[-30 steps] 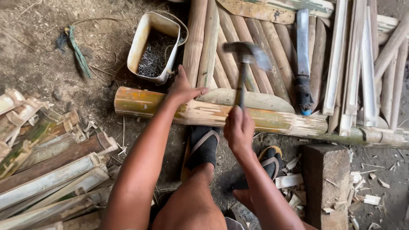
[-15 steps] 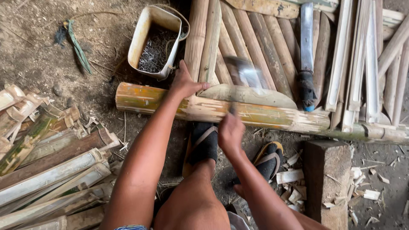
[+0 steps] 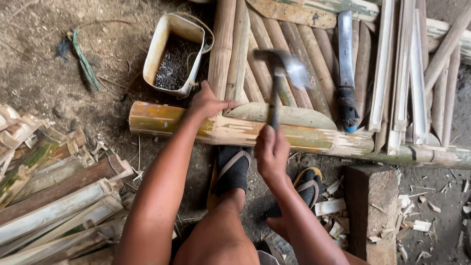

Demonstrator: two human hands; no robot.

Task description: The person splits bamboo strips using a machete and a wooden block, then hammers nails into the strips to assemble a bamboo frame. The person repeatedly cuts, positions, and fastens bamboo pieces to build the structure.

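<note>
Bamboo pole (image 3: 294,137) lay across the slats (image 3: 274,59), seemingly mid-nailing; left hand (image 3: 208,103) pressed flat on it, right hand (image 3: 271,154) gripped a raised hammer (image 3: 280,68); nails in the tub (image 3: 174,54) remained

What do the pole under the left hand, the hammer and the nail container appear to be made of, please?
The pole looks like bamboo: round, yellow-green skin scraped pale in patches. The hammer, in the right hand, seems to have a dark metal head, though it is blurred; its handle material is unclear. The container looks like cream plastic, a cut-open jug, scuffed and dirty. The left hand rests on the pole.
</note>
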